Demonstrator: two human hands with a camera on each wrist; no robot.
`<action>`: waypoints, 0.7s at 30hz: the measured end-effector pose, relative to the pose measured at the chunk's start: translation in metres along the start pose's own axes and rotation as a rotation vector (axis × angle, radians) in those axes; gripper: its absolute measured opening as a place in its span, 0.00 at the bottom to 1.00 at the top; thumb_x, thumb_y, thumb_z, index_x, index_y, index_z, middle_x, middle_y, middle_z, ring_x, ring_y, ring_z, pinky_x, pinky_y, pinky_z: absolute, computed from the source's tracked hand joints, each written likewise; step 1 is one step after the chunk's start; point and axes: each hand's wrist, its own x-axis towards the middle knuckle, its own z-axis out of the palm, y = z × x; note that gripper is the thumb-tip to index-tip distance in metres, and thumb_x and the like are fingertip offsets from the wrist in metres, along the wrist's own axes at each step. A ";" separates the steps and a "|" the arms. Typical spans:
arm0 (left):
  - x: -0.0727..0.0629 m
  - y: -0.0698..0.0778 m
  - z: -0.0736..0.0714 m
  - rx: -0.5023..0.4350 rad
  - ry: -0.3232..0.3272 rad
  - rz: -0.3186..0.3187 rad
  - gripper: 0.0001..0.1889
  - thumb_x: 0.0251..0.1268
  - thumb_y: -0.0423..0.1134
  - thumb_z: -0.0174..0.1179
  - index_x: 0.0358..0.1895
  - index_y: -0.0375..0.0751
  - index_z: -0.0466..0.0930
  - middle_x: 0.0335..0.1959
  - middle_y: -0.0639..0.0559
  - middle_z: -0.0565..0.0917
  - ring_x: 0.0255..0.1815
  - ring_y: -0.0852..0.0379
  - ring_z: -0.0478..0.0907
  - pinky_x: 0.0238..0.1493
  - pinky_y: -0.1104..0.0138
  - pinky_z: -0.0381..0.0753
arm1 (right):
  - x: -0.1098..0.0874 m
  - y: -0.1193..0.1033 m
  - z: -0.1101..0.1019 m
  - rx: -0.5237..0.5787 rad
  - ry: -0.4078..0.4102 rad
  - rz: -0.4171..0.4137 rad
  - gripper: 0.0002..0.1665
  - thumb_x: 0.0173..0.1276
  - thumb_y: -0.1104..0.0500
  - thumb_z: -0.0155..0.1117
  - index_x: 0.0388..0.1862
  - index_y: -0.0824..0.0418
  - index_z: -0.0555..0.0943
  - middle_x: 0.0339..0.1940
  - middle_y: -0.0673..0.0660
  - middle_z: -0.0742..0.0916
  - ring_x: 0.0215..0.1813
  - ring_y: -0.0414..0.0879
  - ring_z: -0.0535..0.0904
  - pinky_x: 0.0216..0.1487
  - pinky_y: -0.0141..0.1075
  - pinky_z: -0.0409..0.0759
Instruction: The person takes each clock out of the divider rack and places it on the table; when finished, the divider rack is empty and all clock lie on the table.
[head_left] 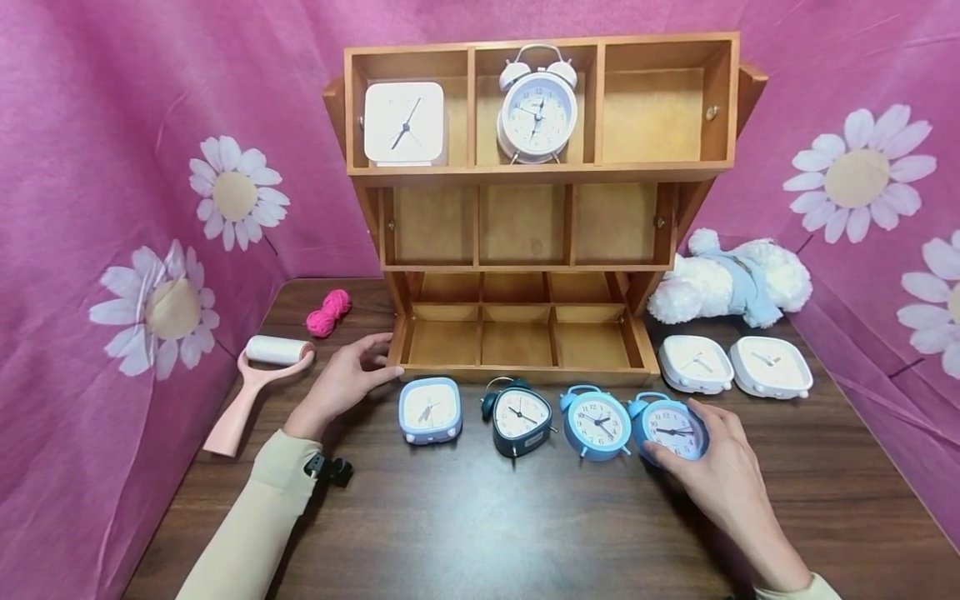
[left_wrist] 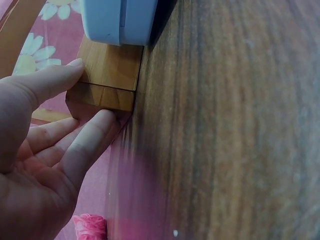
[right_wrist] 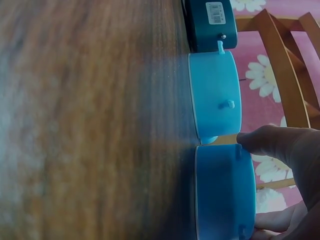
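At the lower left corner of the wooden shelf [head_left: 525, 375], my left hand [head_left: 348, 375] holds the edge, with thumb and fingers on different faces of the corner [left_wrist: 100, 96]. My right hand [head_left: 723, 458] grips a blue twin-bell alarm clock [head_left: 670, 430] lying face up, thumb on its left side and fingers on its right. Just left of it lies another light-blue alarm clock [head_left: 597, 423]. Farther left are a dark green rounded-triangle clock [head_left: 521, 417] and a small blue square clock [head_left: 431, 410], the nearest clock to my left hand.
A white square clock [head_left: 405, 125] and a white twin-bell clock [head_left: 538, 117] stand in the top row. Two white clocks, one at the right [head_left: 771, 367], lie near a plush toy [head_left: 738, 279]. Pink yarn [head_left: 328, 313] and a lint roller [head_left: 251, 392] lie left.
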 end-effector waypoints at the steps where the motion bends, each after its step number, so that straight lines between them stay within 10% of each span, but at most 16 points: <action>1: 0.000 0.000 0.000 0.001 -0.001 -0.001 0.37 0.77 0.45 0.75 0.83 0.38 0.73 0.73 0.35 0.85 0.66 0.39 0.89 0.58 0.57 0.86 | 0.000 0.000 0.000 0.001 0.001 0.000 0.56 0.60 0.48 0.89 0.78 0.73 0.74 0.72 0.75 0.77 0.65 0.75 0.79 0.60 0.68 0.75; 21: 0.001 0.000 0.000 0.004 0.004 0.011 0.36 0.77 0.44 0.75 0.82 0.37 0.73 0.72 0.34 0.86 0.66 0.39 0.90 0.61 0.54 0.86 | 0.000 -0.004 -0.004 0.008 -0.008 -0.008 0.62 0.61 0.45 0.88 0.82 0.76 0.68 0.74 0.79 0.74 0.69 0.78 0.75 0.66 0.72 0.74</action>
